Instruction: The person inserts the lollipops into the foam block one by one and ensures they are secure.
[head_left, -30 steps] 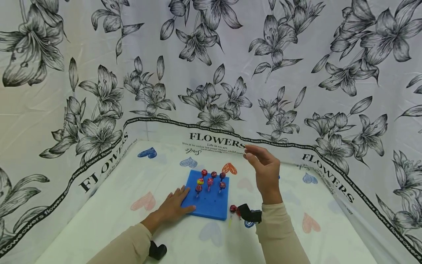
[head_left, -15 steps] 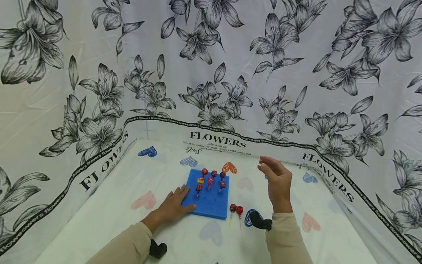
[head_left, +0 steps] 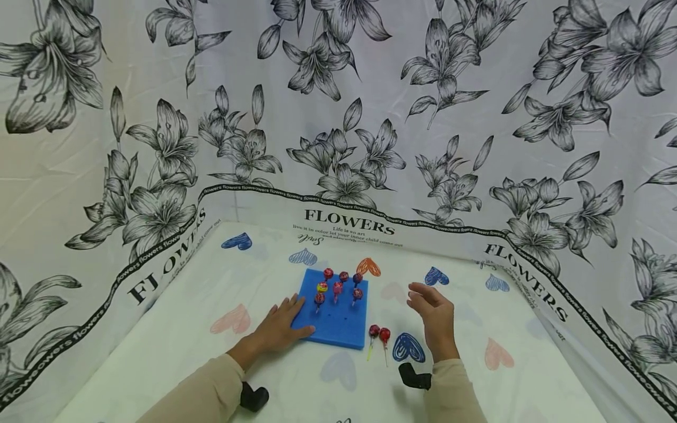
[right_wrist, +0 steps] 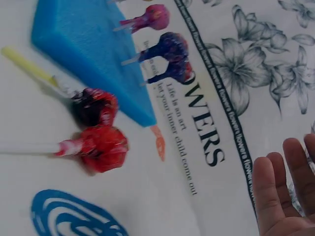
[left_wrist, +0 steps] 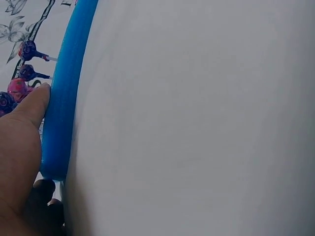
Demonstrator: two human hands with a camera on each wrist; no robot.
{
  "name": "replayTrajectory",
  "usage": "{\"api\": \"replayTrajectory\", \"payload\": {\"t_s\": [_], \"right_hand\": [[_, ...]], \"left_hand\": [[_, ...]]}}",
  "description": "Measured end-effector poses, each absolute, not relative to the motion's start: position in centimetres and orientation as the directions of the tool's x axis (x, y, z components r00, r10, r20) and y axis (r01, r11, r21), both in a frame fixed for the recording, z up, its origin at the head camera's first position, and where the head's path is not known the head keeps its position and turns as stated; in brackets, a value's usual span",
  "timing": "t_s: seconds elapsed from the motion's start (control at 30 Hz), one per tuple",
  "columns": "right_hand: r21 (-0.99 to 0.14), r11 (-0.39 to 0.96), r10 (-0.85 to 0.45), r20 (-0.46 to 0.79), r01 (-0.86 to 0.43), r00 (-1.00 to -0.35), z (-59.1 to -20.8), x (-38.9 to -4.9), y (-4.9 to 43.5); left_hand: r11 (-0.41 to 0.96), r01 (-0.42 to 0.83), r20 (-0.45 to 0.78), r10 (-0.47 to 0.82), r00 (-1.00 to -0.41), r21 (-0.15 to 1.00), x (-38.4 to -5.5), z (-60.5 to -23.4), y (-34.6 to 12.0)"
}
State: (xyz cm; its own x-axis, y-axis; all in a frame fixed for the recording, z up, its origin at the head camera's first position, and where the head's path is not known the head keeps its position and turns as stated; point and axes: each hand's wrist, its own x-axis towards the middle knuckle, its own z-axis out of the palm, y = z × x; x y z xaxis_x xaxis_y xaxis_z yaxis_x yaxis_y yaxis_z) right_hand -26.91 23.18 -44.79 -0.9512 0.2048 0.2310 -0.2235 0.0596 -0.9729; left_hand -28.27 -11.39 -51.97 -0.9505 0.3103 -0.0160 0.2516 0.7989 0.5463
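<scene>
A blue foam block (head_left: 338, 330) lies on the table, with several wrapped lollipops standing in it by their sticks, among them a pink lollipop (head_left: 337, 288) and a yellow-and-red lollipop (head_left: 322, 286). My left hand (head_left: 277, 330) rests at the block's left edge, fingers spread and thumb along the near side. Just right of the block lie two lollipops: a dark red one (right_wrist: 94, 108) on a yellow stick and a bright red one (right_wrist: 105, 149) on a white stick. Above the table to their right, my right hand (head_left: 436, 320) holds nothing, its fingers loosely bent.
A white cloth (head_left: 296, 388) printed with hearts covers the table. Behind and at the sides hangs a flower-printed curtain (head_left: 238, 205). Black wrist-camera mounts (head_left: 414, 376) stick out from both sleeves.
My right hand has moved first right, then down and nearer, uncovering the two lying lollipops. The left hand and the foam block stay in place.
</scene>
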Motion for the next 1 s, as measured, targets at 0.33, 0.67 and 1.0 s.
{"api": "replayTrajectory", "payload": {"t_s": [0.33,0.67,1.0], "right_hand": [[-0.987,0.149,0.137,-0.048,0.068,-0.989,-48.2,-27.3,22.9],[-0.953,0.263,0.087,-0.131,0.15,-0.988,-50.4,-26.5,22.1],[-0.891,0.436,0.026,-0.133,0.131,-0.991,-50.4,-27.1,21.2]], "left_hand": [[0.81,0.234,-0.017,0.288,-0.958,0.538,-28.6,-51.4,-11.3],[0.799,0.226,-0.024,0.288,-0.957,0.557,-27.8,-51.8,-11.3],[0.806,0.224,-0.027,0.284,-0.958,0.548,-28.0,-51.9,-11.3]]}}
